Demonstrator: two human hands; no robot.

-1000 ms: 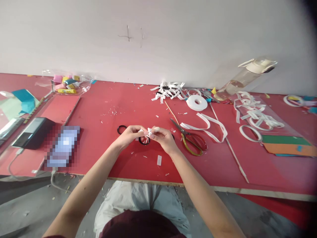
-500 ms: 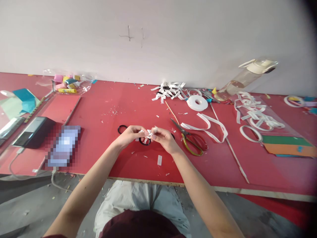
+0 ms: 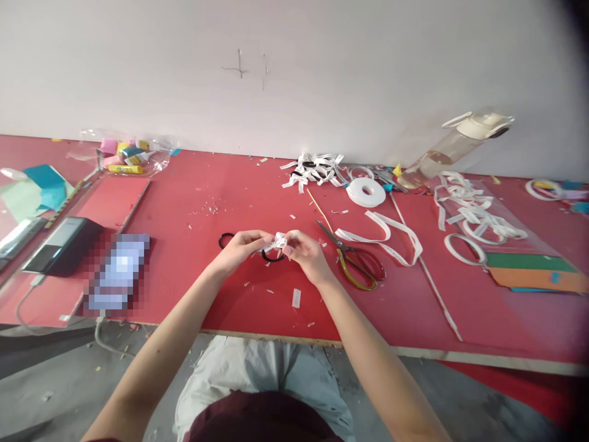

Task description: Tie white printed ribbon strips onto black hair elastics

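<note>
Between my two hands is a white printed ribbon (image 3: 278, 240), bunched like a bow on a black hair tie (image 3: 273, 258) that hangs just below. My left hand (image 3: 247, 244) pinches the ribbon from the left, fingers closed. From the other side my right hand (image 3: 302, 253) grips it between thumb and fingers. Another black hair tie (image 3: 224, 239) lies on the table, partly behind my left hand. Scissors (image 3: 352, 258) with yellow-green and red handles rest just right of my right hand, touching or close to a loose length of white ribbon (image 3: 396, 253).
A heap of white bows on black ties (image 3: 315, 170) lies near the wall, beside a ribbon roll (image 3: 366, 192). A bottle (image 3: 432, 156) leans at the back right. White ribbon loops (image 3: 483, 215) lie at right. A phone (image 3: 120, 270) and a black box (image 3: 69, 245) sit at left.
The ribbon bow between my fingers shows more openly, with its printed tail stretched toward my left hand. The hair tie under it has shifted slightly and hangs wider.
</note>
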